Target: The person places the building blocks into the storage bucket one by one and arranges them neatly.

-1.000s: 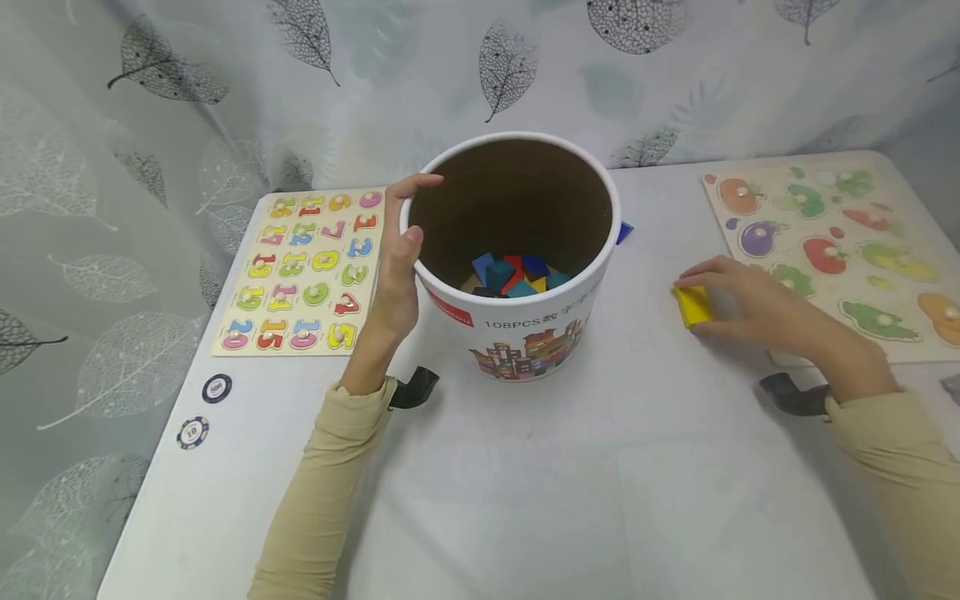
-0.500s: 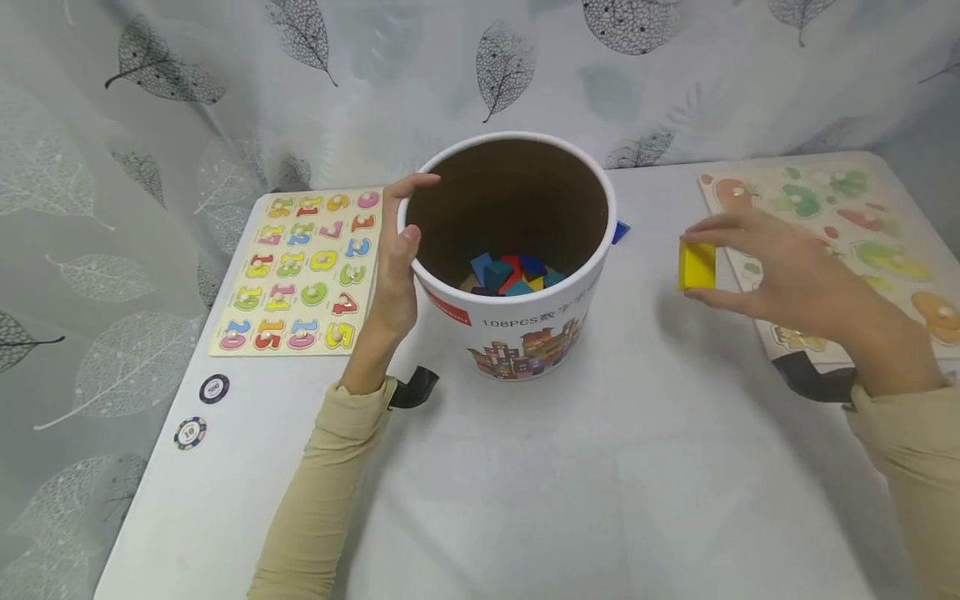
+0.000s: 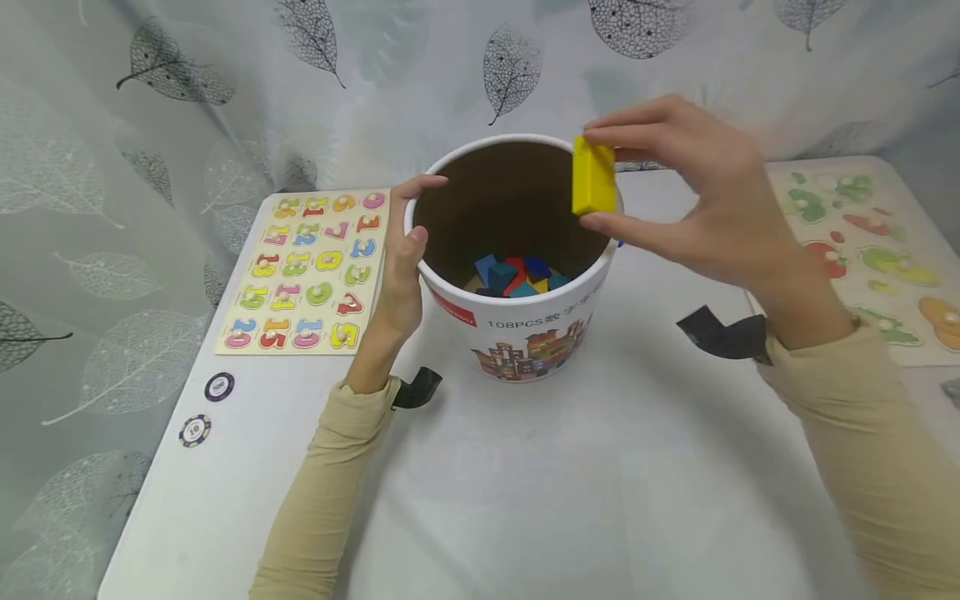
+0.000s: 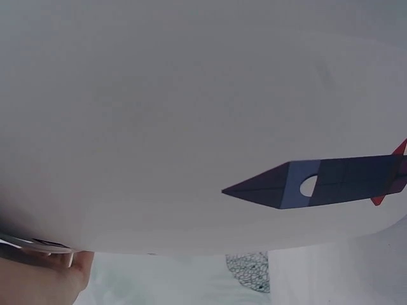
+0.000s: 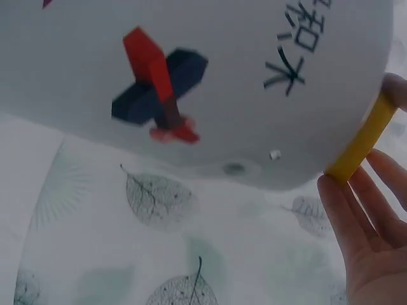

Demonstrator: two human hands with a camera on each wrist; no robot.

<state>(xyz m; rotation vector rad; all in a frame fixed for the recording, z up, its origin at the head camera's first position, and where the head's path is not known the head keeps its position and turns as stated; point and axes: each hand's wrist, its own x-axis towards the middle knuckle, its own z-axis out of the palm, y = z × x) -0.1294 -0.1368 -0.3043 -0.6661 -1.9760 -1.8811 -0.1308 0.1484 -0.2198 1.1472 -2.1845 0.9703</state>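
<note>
A white paper bucket (image 3: 525, 333) with printed buildings stands on the table, several coloured blocks (image 3: 517, 277) lying at its bottom. My left hand (image 3: 401, 275) grips the bucket's left rim, thumb and a fingertip showing over the edge; its other fingers are hidden behind the wall. In the left wrist view, part of that hand (image 4: 48, 279) shows under the bucket wall. My right hand (image 3: 697, 183) pinches a yellow rectangular block (image 3: 593, 177) between thumb and fingertips, overlapping the right rim in the head view. The right wrist view shows the yellow block (image 5: 364, 143) edge-on beside the printed wall.
At the left lies a number puzzle board (image 3: 300, 275), with two poker chips (image 3: 195, 431) in front of it. A vegetable puzzle board (image 3: 870, 250) lies at the right, partly behind my right arm. A leaf-patterned curtain (image 3: 420, 75) hangs at the back.
My right hand has lifted the yellow block off the table and carried it up and left to the bucket's right rim. The left hand has stayed on the bucket.
</note>
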